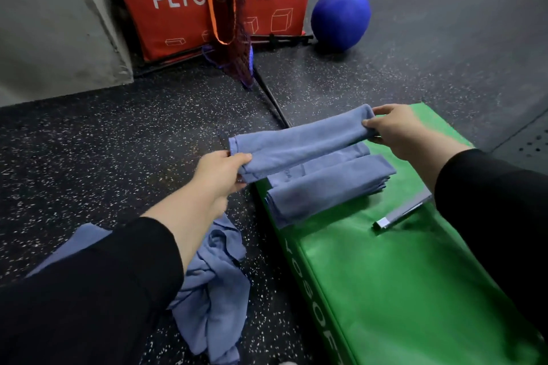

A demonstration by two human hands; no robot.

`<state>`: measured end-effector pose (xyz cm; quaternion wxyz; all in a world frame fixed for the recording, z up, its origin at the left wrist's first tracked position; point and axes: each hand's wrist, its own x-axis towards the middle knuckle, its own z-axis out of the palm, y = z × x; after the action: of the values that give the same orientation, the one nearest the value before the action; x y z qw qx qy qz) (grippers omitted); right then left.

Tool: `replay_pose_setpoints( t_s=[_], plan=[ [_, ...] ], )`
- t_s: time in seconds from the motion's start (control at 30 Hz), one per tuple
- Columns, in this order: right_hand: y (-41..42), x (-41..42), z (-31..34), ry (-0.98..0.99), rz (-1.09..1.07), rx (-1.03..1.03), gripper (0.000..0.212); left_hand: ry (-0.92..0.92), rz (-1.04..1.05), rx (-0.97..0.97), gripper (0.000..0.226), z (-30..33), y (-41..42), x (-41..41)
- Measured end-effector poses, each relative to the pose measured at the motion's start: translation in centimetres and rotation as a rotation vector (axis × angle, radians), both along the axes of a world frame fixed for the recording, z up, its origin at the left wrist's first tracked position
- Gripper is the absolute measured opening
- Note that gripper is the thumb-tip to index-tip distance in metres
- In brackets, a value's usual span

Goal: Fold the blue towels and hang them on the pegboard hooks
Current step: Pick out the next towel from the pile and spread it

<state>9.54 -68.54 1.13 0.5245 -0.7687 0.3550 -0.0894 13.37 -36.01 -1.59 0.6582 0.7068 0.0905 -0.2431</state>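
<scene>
I'm holding a folded towel (299,147) stretched between both hands, hovering just above the stack of folded towels (329,187) on the green box (415,275). My worry: the grip sits only at the two ends, so the middle could sag and the fold could slip open, or the stack's edge near the box side could get nudged off. My left hand (221,170) is closed, pinching the near end; my right hand (394,127) is closed, pinching the far end. More loose towels (213,290) lie crumpled on the floor (118,142). I can't see any pegboard.
</scene>
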Motion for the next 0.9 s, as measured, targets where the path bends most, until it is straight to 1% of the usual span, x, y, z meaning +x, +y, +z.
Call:
replay_pose_setpoints(
  t_s=[0.13, 0.17, 0.23, 0.33, 0.37, 0.4, 0.43, 0.47, 0.5, 0.57, 0.6, 0.63, 0.7, 0.73, 0.8, 0.9],
  plan=[
    [-3.4, 2.2, -5.7, 0.099, -0.016, -0.083, 0.024, 0.038, -0.042, 0.088, 0.008, -5.3, -3.1, 1.8],
    [-4.2, 2.8, -7.0, 0.134, -0.016, -0.124, 0.025, 0.040, -0.045, 0.101, 0.011, -6.4, -3.7, 2.5],
    [-5.6, 3.9, -9.0, 0.168, -0.032, -0.174, 0.035, 0.042, -0.054, 0.121, 0.014, -8.0, -5.0, 3.6],
    [-6.7, 5.2, -9.9, 0.206, -0.022, -0.236, 0.039, 0.030, -0.086, 0.154, 0.012, -9.4, -6.5, 5.3],
    [-7.2, 5.5, -10.1, 0.252, -0.010, -0.275, 0.043, 0.012, -0.106, 0.187, 0.017, -9.8, -6.9, 5.7],
    [-7.7, 5.6, -10.3, 0.318, 0.002, -0.345, 0.048, -0.033, -0.116, 0.257, 0.028, -10.3, -7.1, 6.0],
    [-7.9, 5.6, -10.6, 0.380, 0.010, -0.447, 0.053, -0.115, -0.122, 0.390, 0.039, -10.5, -7.3, 6.3],
    [-7.7, 5.4, -10.7, 0.421, 0.012, -0.557, 0.053, -0.234, -0.154, 0.558, 0.044, -10.5, -7.4, 6.5],
    [-7.2, 5.4, -11.1, 0.419, 0.025, -0.660, 0.050, -0.380, -0.213, 0.696, 0.044, -10.4, -7.5, 6.6],
    [-5.5, 5.5, -12.0, 0.336, 0.149, -0.786, 0.039, -0.616, -0.419, 0.808, 0.043, -10.1, -7.8, 6.3],
    [-4.4, 5.6, -12.5, 0.318, 0.244, -0.810, 0.035, -0.665, -0.542, 0.831, 0.043, -10.2, -8.0, 6.1],
    [-3.3, 5.7, -12.9, 0.333, 0.332, -0.817, 0.033, -0.670, -0.654, 0.869, 0.042, -10.2, -8.1, 5.8],
    [-1.7, 5.8, -13.4, 0.415, 0.422, -0.797, 0.031, -0.599, -0.794, 0.943, 0.039, -10.5, -7.9, 5.6],
    [-1.2, 5.7, -13.4, 0.436, 0.429, -0.781, 0.031, -0.557, -0.815, 0.950, 0.038, -10.5, -7.8, 5.6],
    [-0.3, 5.7, -12.8, 0.410, 0.400, -0.783, 0.033, -0.527, -0.751, 0.895, 0.039, -10.1, -7.2, 5.7],
    [2.8, 5.7, -11.2, 0.231, 0.385, -0.825, 0.033, -0.568, -0.586, 0.785, 0.038, -8.6, -5.4, 5.4]
  ],
)
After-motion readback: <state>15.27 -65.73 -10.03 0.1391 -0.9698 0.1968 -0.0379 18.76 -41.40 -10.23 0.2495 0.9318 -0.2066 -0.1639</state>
